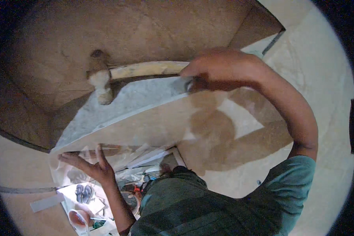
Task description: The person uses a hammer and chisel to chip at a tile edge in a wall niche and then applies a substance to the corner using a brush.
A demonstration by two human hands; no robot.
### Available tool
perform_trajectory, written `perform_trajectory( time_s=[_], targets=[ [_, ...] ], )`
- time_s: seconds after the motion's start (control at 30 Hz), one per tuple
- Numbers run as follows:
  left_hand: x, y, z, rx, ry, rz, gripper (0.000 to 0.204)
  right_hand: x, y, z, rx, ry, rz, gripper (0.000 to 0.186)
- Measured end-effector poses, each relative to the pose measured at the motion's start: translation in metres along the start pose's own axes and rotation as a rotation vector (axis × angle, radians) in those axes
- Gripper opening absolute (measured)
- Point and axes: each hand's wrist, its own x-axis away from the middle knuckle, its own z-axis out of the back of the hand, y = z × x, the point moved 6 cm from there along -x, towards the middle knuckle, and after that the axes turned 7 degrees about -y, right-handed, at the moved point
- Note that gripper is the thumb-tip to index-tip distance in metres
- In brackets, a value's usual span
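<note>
In the upper middle, a mallet [102,86] with a pale wooden handle lies across the view, its head at the left. My right hand [224,70] is closed at the right end of that handle; its fingers are slightly blurred and partly hidden. Below the mallet runs the grey-white edge of a large glossy panel [145,122], with a shadow and reflections on its face. Lower left, my left hand [92,167] has its fingers spread against or close to the panel's shiny left end; exact contact cannot be made out.
A brown surface [153,35] with dark borders fills the top. Lower left are dark sandals [83,193], a bucket [78,219] and a pale strip [47,202]. Pale smooth surface [322,78] extends at the right. Small tools and clutter [139,185] lie beside my body.
</note>
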Motion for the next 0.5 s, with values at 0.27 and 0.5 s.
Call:
perform_trajectory(
  time_s=[0.27, 0.5],
  targets=[
    [0.004, 0.005, -0.005, 0.046, -0.066, -0.015, 0.1, 0.055, 0.066, -0.009, 0.475, -0.478, -0.674, 0.022],
    [0.004, 0.003, -0.003, 0.02, -0.041, 0.023, 0.091, 0.049, 0.058, -0.008, 0.539, -0.516, -0.739, 0.022]
  ],
)
